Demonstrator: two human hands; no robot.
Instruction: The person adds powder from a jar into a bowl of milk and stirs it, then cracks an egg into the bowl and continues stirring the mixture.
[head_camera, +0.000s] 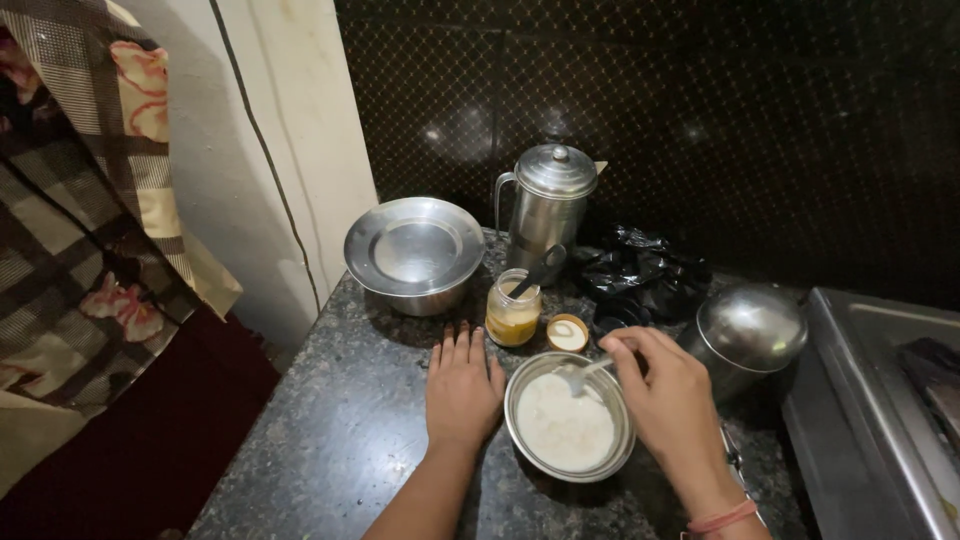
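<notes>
A steel bowl (620, 440) of white batter sits on the dark granite counter (330, 440) in front of me. My right hand (670, 395) pinches the handle of a spoon (583, 374) whose head dips into the batter at the bowl's far side. My left hand (462, 390) lies flat on the counter, fingers together, touching the bowl's left rim. Just beyond stand a glass jar (513, 312) of yellow-orange paste with a dark spoon handle leaning out, and its small round lid (567, 333) lying beside it.
A lidded steel bowl (414, 252) stands at the back left, a steel jug (547, 205) behind the jar, a crumpled black bag (640, 275) and a domed steel pot (748, 330) to the right. A steel stove edge (860, 400) borders the right; patterned cloth (90, 200) hangs left.
</notes>
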